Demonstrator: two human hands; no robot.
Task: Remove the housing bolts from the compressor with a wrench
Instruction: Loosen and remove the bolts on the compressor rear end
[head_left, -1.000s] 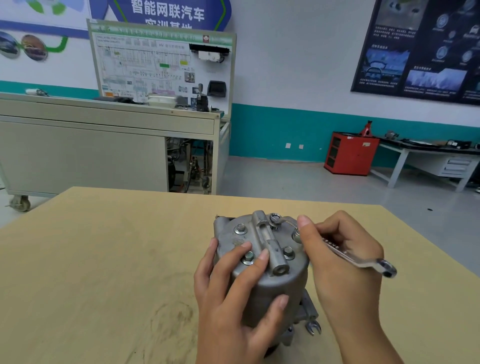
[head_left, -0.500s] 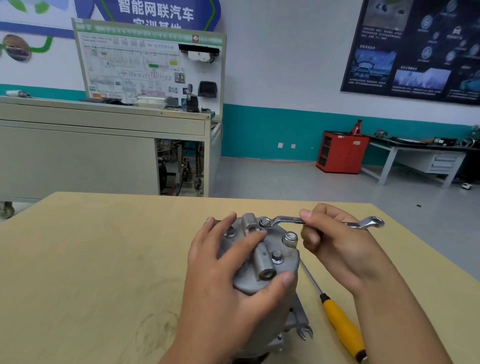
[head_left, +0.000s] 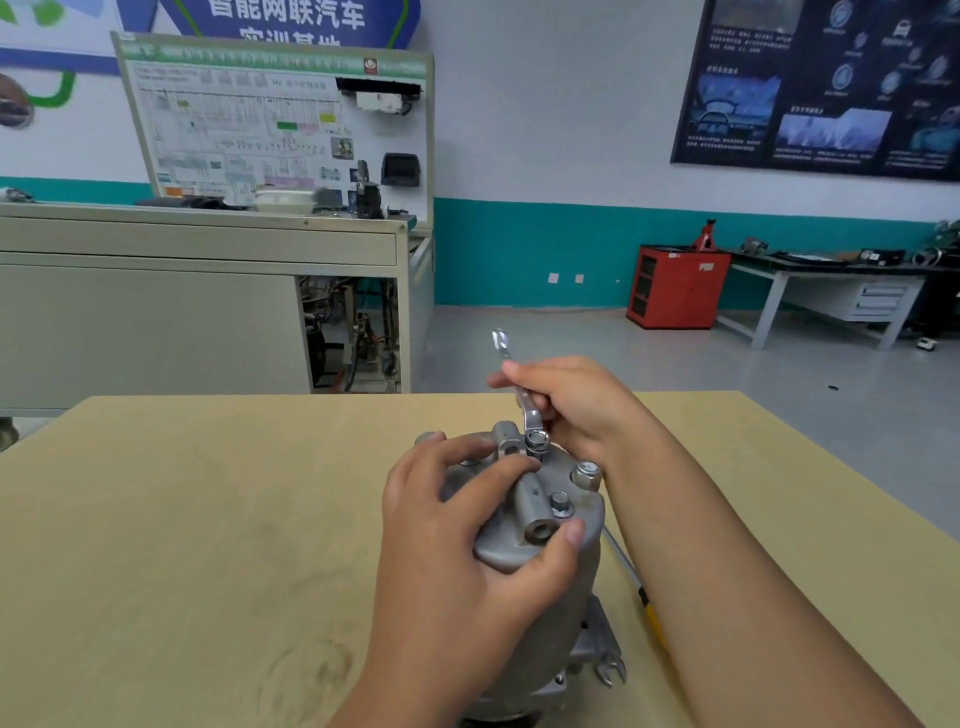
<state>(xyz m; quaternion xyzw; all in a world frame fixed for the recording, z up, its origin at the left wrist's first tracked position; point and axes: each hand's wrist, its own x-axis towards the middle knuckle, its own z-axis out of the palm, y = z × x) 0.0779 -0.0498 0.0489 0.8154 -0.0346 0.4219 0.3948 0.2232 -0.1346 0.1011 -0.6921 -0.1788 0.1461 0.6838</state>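
Two hands are at work on one compressor (head_left: 582, 566), which stands upright on the tabletop (head_left: 208, 519) directly beneath them. The left hand (head_left: 457, 551) is clamped over the compressor's grey top cap. Its fingers are spread across the cap and its thumb is hooked against the near rim.

The right hand (head_left: 582, 410) sits just beyond the left one and a little to its right. Its fingers are curled round the shaft of a slim wrench (head_left: 532, 418). The wrench's ring end sits over a far bolt (head_left: 537, 439) at the back edge of the cap, just past the left fingertips. The shaft tilts up and away, and its free end pokes out above the right hand.

Between the left thumb and the right wrist, two more fasteners stand in the cap. A washered bolt (head_left: 587, 473) is close beside the wrist, and a smaller bolt (head_left: 560, 503) is nearer the thumb.

A screwdriver (head_left: 652, 618) with a yellow handle lies on the tabletop under the right forearm, which hides most of it.
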